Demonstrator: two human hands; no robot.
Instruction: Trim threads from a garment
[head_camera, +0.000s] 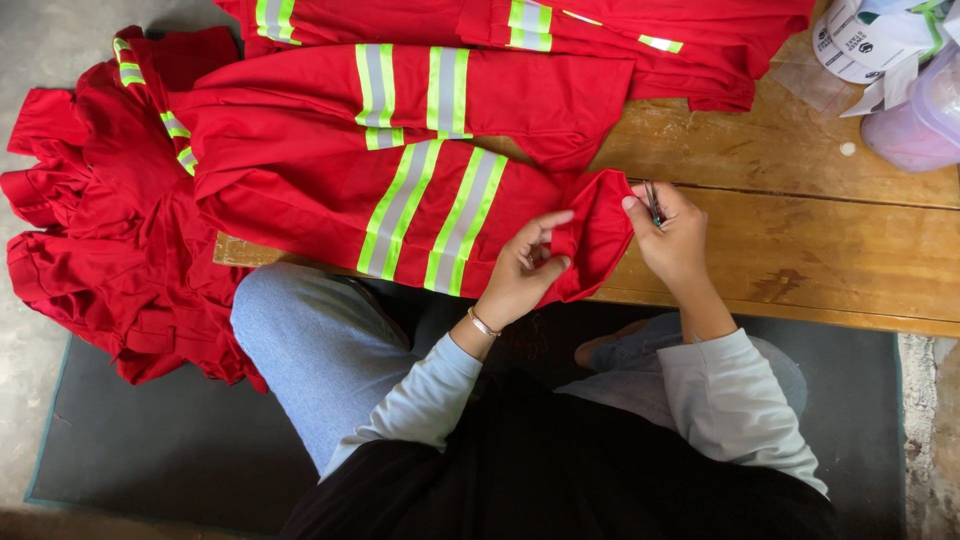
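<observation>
The red garment (400, 190), banded with yellow-and-grey reflective stripes, lies spread across the near edge of the wooden surface (800, 240). Its cuff end (598, 235) hangs just over that edge, between the two hands.

The left hand (525, 265) has its grip clamped on the cuff, thumb and fingers pinching the red cloth from the left side. The right hand (672, 235) sits just beside the cuff on the right, its grip closed around small snips (654, 203), whose thin dark blades point up from between thumb and forefinger, close to the fabric edge. A thin bracelet (483, 323) circles the left wrist.

More red garments (100, 220) with the same striping are heaped to the left, spilling off the surface toward the floor, and another (600, 30) lies folded along the far side. At the far right corner stand a pale purple plastic tub (925, 115) and white rolls (860, 40), well apart from the hands.

The person sits with knees in blue jeans (300, 340) under the surface edge, over a dark mat (130, 440).
</observation>
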